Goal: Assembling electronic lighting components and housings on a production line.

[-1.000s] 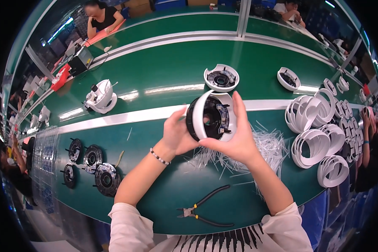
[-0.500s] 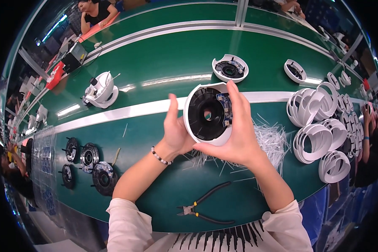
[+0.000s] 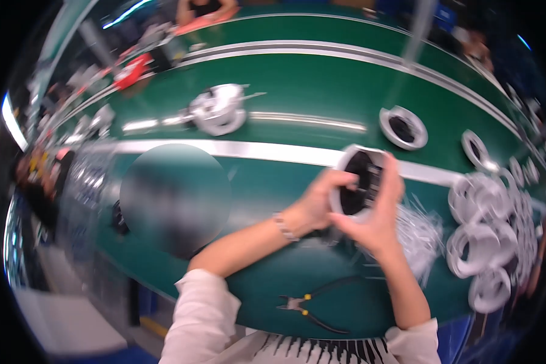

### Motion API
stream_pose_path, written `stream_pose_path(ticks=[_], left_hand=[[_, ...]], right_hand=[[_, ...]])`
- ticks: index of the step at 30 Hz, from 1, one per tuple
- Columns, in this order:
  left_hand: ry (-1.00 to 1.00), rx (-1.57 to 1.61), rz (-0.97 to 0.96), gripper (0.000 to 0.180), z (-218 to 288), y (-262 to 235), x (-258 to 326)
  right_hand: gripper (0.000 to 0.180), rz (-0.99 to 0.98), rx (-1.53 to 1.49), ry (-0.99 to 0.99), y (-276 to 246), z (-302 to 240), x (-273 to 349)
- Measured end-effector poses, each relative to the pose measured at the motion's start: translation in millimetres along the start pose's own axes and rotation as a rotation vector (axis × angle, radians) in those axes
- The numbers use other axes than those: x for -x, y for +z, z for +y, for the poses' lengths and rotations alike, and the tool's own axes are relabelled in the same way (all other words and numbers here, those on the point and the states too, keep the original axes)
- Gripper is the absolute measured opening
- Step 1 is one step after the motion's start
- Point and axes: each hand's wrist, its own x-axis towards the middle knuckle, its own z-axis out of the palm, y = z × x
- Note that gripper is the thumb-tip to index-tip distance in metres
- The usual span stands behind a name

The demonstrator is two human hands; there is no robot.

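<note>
Both my hands hold a round white housing above the work table. Inside it sits a black disc with a dark part along its right side. My left hand grips the left side, its thumb reaching over the disc. On the right side, my right hand is wrapped round the housing with its fingers pointing up. Diagonal cutting pliers with black handles lie spread below my hands. A heap of thin white strips lies beside my right hand. The picture is smeared by motion.
White rings are stacked at the right. Beyond, on the green belt, stand a white housing with a black inside and a white domed unit. A blurred round patch covers the table's left part; a black part shows beside it.
The view has swung to the left, so the scene shifts rightward. My left thumb has moved from beside the housing onto the disc. The housing is still between both hands.
</note>
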Motion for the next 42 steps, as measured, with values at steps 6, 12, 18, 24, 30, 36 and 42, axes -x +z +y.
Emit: stream_pose_path(ticks=[6,12,18,24,30,36,42], left_hand=[[0.252,0.019,-0.153,0.032,-32.0,14.1,-13.6],[0.215,0.093,-0.115,0.047,-18.3,20.5,6.1],[0.086,0.187,-0.003,0.027,-4.0,-9.4,-35.2],[0.526,0.071,0.343,0.031,20.6,-76.5,-142.4],[0.544,-0.297,0.669,0.052,44.0,-88.8,-176.7],[0.616,-0.426,0.744,0.038,37.7,-95.4,-175.0],[0.457,-0.822,0.576,0.031,43.9,-41.4,-76.4]], right_hand=[[0.101,0.115,-0.165,0.144,-0.4,15.5,20.9],[0.089,0.03,-0.258,0.053,-2.9,8.7,14.8],[0.082,-0.107,0.281,-0.348,-29.7,-5.7,44.7],[0.094,-1.111,0.188,-0.223,-72.2,-105.4,77.1],[0.102,-1.155,0.227,-0.205,-65.8,-102.0,97.6],[0.101,-1.178,0.215,-0.107,-67.7,-102.4,91.4],[0.065,-1.041,0.092,-0.436,-61.5,-77.9,67.5]])
